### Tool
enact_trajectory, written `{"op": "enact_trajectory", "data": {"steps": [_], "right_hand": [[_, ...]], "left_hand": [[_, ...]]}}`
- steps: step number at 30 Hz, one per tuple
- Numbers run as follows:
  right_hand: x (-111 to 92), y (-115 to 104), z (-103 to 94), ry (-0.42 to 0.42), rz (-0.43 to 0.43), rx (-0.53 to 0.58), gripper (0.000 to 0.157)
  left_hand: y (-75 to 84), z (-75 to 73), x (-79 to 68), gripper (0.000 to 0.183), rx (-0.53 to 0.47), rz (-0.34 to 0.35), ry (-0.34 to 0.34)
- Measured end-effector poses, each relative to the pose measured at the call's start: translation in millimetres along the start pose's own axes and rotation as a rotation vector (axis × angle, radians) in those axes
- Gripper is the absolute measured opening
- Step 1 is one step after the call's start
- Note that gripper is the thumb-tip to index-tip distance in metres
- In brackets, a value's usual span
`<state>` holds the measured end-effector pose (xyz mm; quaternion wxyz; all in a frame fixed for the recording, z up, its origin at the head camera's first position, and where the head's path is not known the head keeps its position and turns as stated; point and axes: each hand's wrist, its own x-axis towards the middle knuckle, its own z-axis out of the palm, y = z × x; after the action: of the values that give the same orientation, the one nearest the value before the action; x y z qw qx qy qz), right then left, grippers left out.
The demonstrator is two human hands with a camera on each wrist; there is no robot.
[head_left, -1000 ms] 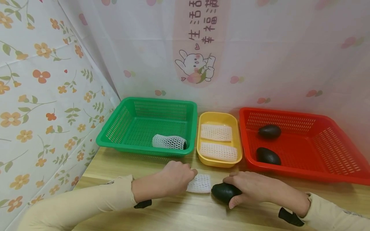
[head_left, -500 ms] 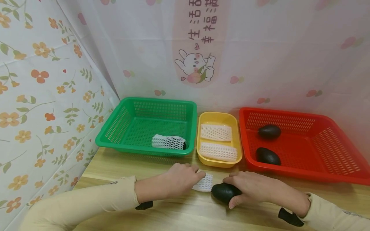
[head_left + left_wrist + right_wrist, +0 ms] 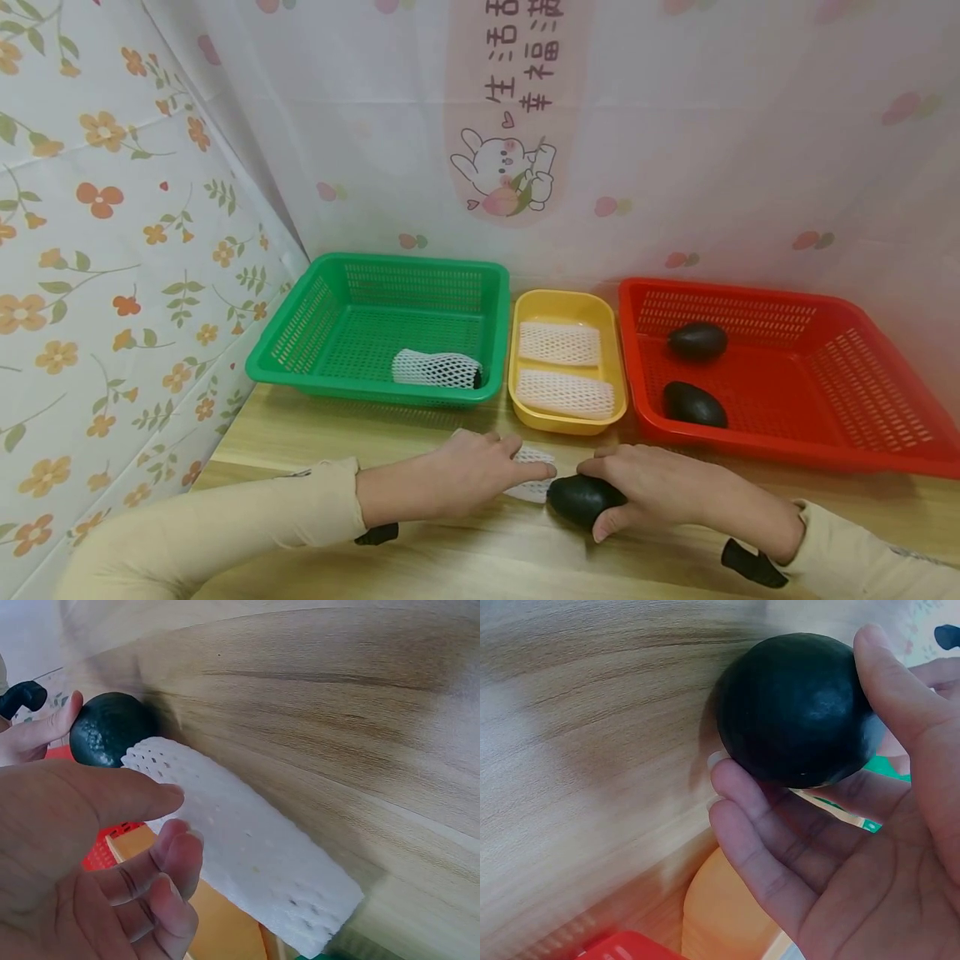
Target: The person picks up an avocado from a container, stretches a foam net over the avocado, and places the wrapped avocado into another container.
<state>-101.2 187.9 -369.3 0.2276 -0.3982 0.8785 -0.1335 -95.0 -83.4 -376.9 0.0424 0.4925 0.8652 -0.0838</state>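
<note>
The left hand (image 3: 480, 473), seemingly loose-fingered, has been advanced over the net sleeve (image 3: 251, 836); thus the dark fruit (image 3: 583, 502) gripped by the right hand (image 3: 656, 485) is neared.

net half out of sight

in the head view the left hand (image 3: 468, 477) covers much of the white net (image 3: 251, 832) — and the right hand (image 3: 656, 487) hides one end of the dark fruit (image 3: 583, 502). whether the fruit's tip sits inside the net's mouth cannot be told. netting (image 3: 431, 368) conceals most of another fruit (image 3: 477, 379) in the green basket (image 3: 382, 329). the red basket (image 3: 802, 387) runs off the right edge, the printed characters (image 3: 502, 90) off the top. in the right wrist view the left hand barely shows past the right.
</note>
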Motion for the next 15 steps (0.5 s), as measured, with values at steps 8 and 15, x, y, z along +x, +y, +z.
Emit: {"op": "enact_trajectory", "data": {"steps": [8,15], "right_hand": [[0.3,-0.4,-0.3,-0.002,-0.001,0.005,0.068],[-0.9,-0.6,-1.1,-0.004,0.011,0.000,0.072]], "left_hand": [[1.4,0.8,1.5,0.065,0.008,-0.012,-0.041],[0.9,0.1,2.6,0.045,-0.026,0.012,-0.030]]}}
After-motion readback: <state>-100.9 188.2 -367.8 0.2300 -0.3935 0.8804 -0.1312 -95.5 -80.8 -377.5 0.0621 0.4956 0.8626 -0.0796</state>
